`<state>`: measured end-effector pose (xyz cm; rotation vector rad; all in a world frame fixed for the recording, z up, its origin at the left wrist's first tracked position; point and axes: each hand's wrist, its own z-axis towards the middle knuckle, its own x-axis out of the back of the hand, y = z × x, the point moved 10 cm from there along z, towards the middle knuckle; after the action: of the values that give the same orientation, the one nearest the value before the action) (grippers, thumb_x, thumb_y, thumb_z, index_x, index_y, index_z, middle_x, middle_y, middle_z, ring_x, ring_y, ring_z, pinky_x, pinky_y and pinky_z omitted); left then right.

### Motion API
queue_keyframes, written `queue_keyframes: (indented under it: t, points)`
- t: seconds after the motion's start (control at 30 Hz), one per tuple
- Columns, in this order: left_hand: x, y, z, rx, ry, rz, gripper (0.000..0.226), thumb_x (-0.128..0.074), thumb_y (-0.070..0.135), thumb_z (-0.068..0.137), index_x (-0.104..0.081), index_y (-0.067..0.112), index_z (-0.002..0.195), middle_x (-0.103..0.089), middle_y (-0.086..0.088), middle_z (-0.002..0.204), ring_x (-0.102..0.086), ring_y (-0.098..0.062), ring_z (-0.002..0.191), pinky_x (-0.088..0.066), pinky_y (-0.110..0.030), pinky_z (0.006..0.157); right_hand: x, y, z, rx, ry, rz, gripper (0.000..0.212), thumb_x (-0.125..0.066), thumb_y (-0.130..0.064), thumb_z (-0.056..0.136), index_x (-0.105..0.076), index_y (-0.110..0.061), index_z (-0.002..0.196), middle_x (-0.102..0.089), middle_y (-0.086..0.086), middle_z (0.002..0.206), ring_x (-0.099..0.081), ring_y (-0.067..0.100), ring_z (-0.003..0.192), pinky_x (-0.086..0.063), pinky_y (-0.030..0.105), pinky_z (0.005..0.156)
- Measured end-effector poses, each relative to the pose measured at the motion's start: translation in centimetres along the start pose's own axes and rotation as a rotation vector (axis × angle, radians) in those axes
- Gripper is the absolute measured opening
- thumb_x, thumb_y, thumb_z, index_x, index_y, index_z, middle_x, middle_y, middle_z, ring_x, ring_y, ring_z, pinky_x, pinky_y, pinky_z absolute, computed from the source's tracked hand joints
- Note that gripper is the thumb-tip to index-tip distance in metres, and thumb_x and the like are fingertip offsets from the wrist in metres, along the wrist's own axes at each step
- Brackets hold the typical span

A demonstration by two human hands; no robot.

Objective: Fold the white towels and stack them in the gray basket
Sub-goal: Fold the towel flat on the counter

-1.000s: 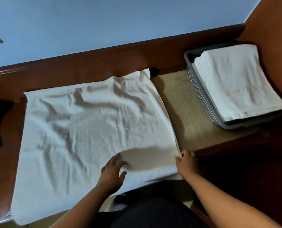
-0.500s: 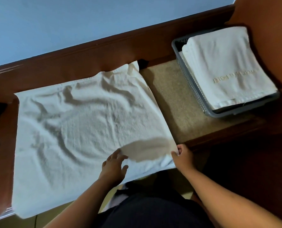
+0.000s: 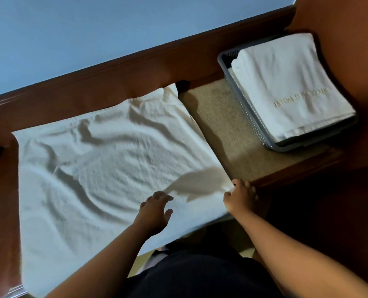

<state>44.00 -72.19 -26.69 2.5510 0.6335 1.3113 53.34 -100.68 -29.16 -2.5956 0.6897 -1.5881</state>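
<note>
Head view: one spread towel [image 3: 105, 168] lies open and creased across the surface [image 3: 219, 130], its near edge hanging over the front. The gray basket [image 3: 244, 110] stands well apart to the right and already holds folded towels [image 3: 290, 87] stacked above its rim. The step in hand is judged to be smoothing and setting up the first fold of this towel. The left hand [image 3: 155, 211] rests flat on the cloth near its front edge, fingers straight and spread, holding nothing. The right hand [image 3: 240, 196] is at the towel's near right corner, fingers curled, and appears to pinch the edge there. The next move probably calls for a second grip on the same side, then carrying that side across to the far left edge with the corners aligned. Compared with a second ago, both hands keep their positions on the towel. The creases now arc more strongly around the left hand, and the stack in the basket is unchanged.
</note>
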Motion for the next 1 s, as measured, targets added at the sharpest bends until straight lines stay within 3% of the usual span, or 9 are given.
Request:
queue_keyframes:
  t: [0.3,0.4,0.47,0.53,0.63,0.73,0.87,0.93,1.0]
  points:
    - [3.5,-3.3,2.9,0.013,0.061,-0.045,0.046,-0.055,0.036,0.1,-0.046,0.033,0.145,-0.028,0.006,0.16,-0.037,-0.022,0.142,-0.032,-0.042,0.116,0.1,-5.9,4.2,0.051,-0.023,0.115,0.051,-0.065,-0.035,0.085,-0.057,-0.01,0.129,-0.053,0.015,0.133,-0.049,0.036,0.124,-0.041,0.042,0.104]
    - [4.6,-4.7,4.2,0.017,0.076,-0.033,0.05,-0.056,0.037,0.1,-0.04,0.035,0.147,-0.017,0.005,0.165,-0.031,-0.024,0.146,-0.034,-0.044,0.116,0.3,-8.5,6.1,0.065,-0.029,0.115,0.054,-0.065,-0.04,0.086,-0.055,-0.012,0.131,-0.053,0.014,0.133,-0.051,0.035,0.122,-0.044,0.043,0.102]
    - [5.1,-5.8,5.5,0.013,0.062,-0.008,0.059,-0.053,0.037,0.101,-0.029,0.034,0.154,0.001,0.002,0.17,-0.015,-0.025,0.153,-0.03,-0.046,0.119,0.5,-10.9,7.8,0.085,-0.033,0.09,0.057,-0.064,-0.042,0.089,-0.051,-0.012,0.135,-0.051,0.014,0.135,-0.051,0.036,0.123,-0.044,0.044,0.101]
    - [5.7,-6.8,6.9,-0.005,0.044,0.059,0.071,-0.048,0.041,0.103,-0.007,0.032,0.161,0.024,0.002,0.166,0.009,-0.022,0.156,-0.019,-0.045,0.124,0.7,-13.4,9.4,0.113,-0.022,0.078,0.056,-0.063,-0.044,0.09,-0.051,-0.013,0.135,-0.05,0.014,0.135,-0.051,0.036,0.122,-0.044,0.044,0.099]
    - [6.8,-8.4,9.5,-0.034,0.062,0.153,0.079,-0.035,0.06,0.101,0.02,0.041,0.155,0.041,0.004,0.158,0.031,-0.023,0.15,0.001,-0.043,0.126,0.8,-17.6,12.3,0.176,-0.018,0.094,0.05,-0.063,-0.043,0.09,-0.052,-0.014,0.129,-0.048,0.012,0.132,-0.05,0.035,0.118,-0.045,0.043,0.095]
    - [8.1,-10.1,12.3,-0.03,0.115,0.202,0.083,-0.021,0.077,0.093,0.018,0.04,0.156,0.035,0.003,0.162,0.032,-0.022,0.149,0.005,-0.047,0.123,1.3,-22.0,15.3,0.243,0.016,0.136,0.053,-0.067,-0.04,0.087,-0.052,-0.01,0.129,-0.047,0.016,0.13,-0.047,0.037,0.119,-0.042,0.044,0.098]
    - [11.4,-11.3,16.8,-0.043,0.23,0.266,0.093,-0.026,0.083,0.09,-0.009,0.028,0.162,0.004,-0.011,0.169,0.005,-0.033,0.156,-0.009,-0.055,0.121,1.9,-28.7,20.0,0.323,0.055,0.122,0.059,-0.065,-0.045,0.089,-0.052,-0.01,0.135,-0.048,0.019,0.134,-0.044,0.038,0.123,-0.037,0.046,0.104]
    - [13.2,-11.7,19.0,-0.042,0.287,0.263,0.091,-0.031,0.081,0.091,-0.011,0.028,0.162,0.002,-0.01,0.17,0.003,-0.032,0.156,-0.008,-0.054,0.122,1.7,-31.7,22.2,0.347,0.049,0.125,0.058,-0.06,-0.055,0.086,-0.058,-0.01,0.123,-0.055,0.019,0.122,-0.052,0.039,0.112,-0.044,0.047,0.095]
    - [14.5,-12.0,20.6,-0.025,0.316,0.26,0.088,-0.03,0.077,0.093,-0.008,0.027,0.162,0.005,-0.008,0.17,0.006,-0.029,0.156,-0.008,-0.053,0.124,1.4,-34.1,24.1,0.386,0.055,0.189,0.052,-0.052,-0.058,0.088,-0.059,-0.007,0.097,-0.06,0.019,0.096,-0.057,0.038,0.09,-0.047,0.044,0.076]
